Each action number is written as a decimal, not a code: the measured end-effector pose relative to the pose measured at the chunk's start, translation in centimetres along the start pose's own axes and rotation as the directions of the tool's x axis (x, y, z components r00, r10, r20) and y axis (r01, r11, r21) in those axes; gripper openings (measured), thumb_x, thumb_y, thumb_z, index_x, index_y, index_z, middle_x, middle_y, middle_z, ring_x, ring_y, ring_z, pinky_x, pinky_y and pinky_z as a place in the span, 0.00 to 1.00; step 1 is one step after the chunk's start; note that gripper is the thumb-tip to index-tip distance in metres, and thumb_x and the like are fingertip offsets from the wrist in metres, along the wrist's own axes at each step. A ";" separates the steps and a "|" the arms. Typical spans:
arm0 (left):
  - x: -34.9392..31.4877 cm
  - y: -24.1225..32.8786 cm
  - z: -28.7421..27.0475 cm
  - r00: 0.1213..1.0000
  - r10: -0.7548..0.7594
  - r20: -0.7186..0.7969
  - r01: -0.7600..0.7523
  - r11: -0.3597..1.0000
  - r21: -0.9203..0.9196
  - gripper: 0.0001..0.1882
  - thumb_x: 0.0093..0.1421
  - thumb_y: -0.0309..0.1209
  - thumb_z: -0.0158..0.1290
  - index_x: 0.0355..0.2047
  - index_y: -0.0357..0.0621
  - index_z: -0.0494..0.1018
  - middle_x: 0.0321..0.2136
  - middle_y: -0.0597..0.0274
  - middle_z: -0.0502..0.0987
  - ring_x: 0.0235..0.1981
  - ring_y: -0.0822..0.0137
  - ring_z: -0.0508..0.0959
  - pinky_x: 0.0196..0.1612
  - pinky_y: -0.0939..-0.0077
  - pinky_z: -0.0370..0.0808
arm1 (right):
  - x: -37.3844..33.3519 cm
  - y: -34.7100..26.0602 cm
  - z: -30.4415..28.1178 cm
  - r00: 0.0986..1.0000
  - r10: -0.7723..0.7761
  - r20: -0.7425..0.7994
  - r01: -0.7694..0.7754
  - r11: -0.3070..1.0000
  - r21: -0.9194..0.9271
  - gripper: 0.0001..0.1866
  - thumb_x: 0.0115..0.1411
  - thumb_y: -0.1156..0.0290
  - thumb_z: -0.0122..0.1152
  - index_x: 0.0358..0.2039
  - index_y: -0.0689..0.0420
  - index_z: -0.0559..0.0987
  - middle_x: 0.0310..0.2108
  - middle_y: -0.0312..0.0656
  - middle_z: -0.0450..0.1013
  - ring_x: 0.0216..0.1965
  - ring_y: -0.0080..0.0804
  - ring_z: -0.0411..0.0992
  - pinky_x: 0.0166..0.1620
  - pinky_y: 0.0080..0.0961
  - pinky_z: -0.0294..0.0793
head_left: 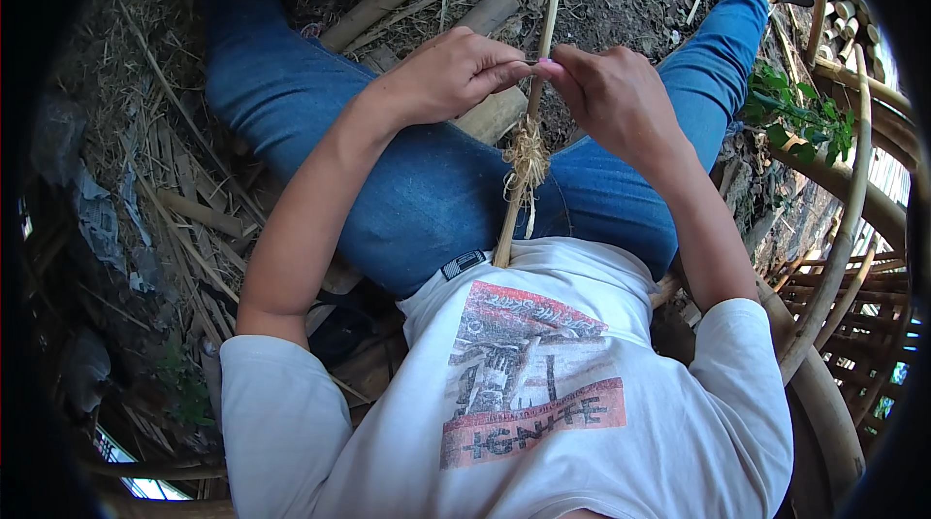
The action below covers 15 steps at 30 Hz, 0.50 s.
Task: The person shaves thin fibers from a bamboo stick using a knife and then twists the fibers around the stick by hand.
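A thin, pale bamboo stick (pixel 551 10) runs from my waist out between my legs. Low on it hangs a tangled tuft of straw-coloured fibres (pixel 527 158). Both hands meet at the stick, above the tuft. My left hand (pixel 461 73) is closed, thumb and fingers pinched at the stick's left side. From the right, my right hand (pixel 611 97) is closed in a pinch as well. Between the fingertips shows a short dark line, with a small pink spot (pixel 546 64) beside it. What the fingers grip is too small to make out.
My legs in blue jeans (pixel 427 199) are spread to either side. Cut bamboo pieces (pixel 383 5) and dry strips litter the ground. On the right are a green leafy plant (pixel 795 116), curved bamboo poles (pixel 858 170) and stacked cut bamboo (pixel 847 15).
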<state>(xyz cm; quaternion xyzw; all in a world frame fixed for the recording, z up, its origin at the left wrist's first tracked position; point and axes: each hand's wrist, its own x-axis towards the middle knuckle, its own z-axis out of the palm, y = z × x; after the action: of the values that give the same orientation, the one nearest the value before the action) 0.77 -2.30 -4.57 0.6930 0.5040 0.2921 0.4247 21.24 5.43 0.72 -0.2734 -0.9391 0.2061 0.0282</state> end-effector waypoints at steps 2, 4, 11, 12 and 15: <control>-0.1 0.0 0.1 1.000 0.006 0.000 -0.006 1.000 -0.001 0.12 0.68 0.34 0.48 0.39 0.39 0.77 0.12 0.57 0.70 0.13 0.68 0.72 0.20 0.72 0.69 | -0.1 0.0 0.2 1.000 0.002 -0.013 -0.002 1.000 -0.010 0.17 0.65 0.56 0.55 0.26 0.56 0.78 0.13 0.48 0.70 0.19 0.51 0.72 0.24 0.45 0.72; -0.1 0.0 0.2 1.000 0.003 0.018 -0.003 1.000 -0.018 0.12 0.68 0.33 0.47 0.38 0.39 0.77 0.14 0.57 0.70 0.14 0.67 0.72 0.21 0.72 0.69 | -0.5 -0.2 0.2 1.000 0.012 0.021 -0.013 0.999 0.030 0.17 0.65 0.56 0.55 0.26 0.56 0.78 0.13 0.48 0.70 0.19 0.51 0.72 0.24 0.45 0.72; -1.7 0.9 1.3 0.999 0.033 -0.036 -0.036 0.993 -0.108 0.14 0.67 0.35 0.50 0.30 0.37 0.74 0.14 0.53 0.68 0.14 0.59 0.67 0.22 0.66 0.65 | -1.6 -1.1 0.5 0.999 0.007 0.036 -0.011 0.994 0.107 0.16 0.65 0.58 0.55 0.26 0.55 0.78 0.13 0.48 0.70 0.18 0.51 0.72 0.24 0.45 0.71; -2.2 0.8 1.4 0.999 0.030 -0.037 -0.034 0.994 -0.108 0.14 0.67 0.35 0.50 0.30 0.37 0.74 0.14 0.53 0.68 0.14 0.59 0.67 0.22 0.66 0.65 | -1.7 -1.3 0.6 0.999 0.004 0.037 -0.008 0.994 0.109 0.16 0.65 0.58 0.55 0.26 0.55 0.78 0.13 0.48 0.70 0.18 0.51 0.72 0.24 0.45 0.71; -2.7 1.0 1.7 0.998 0.030 0.061 -0.019 0.985 -0.170 0.12 0.66 0.34 0.51 0.31 0.37 0.75 0.15 0.52 0.69 0.15 0.57 0.68 0.22 0.65 0.66 | -2.5 -1.5 1.0 0.995 -0.001 0.097 -0.009 0.994 0.109 0.16 0.65 0.58 0.55 0.26 0.55 0.77 0.13 0.49 0.69 0.18 0.51 0.72 0.24 0.45 0.71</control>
<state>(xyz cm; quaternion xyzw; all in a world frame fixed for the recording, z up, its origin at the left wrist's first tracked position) 1.75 -5.46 -4.43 0.6694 0.4552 0.3171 0.4941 22.41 2.60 0.61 -0.2630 -0.9261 0.2705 -0.0029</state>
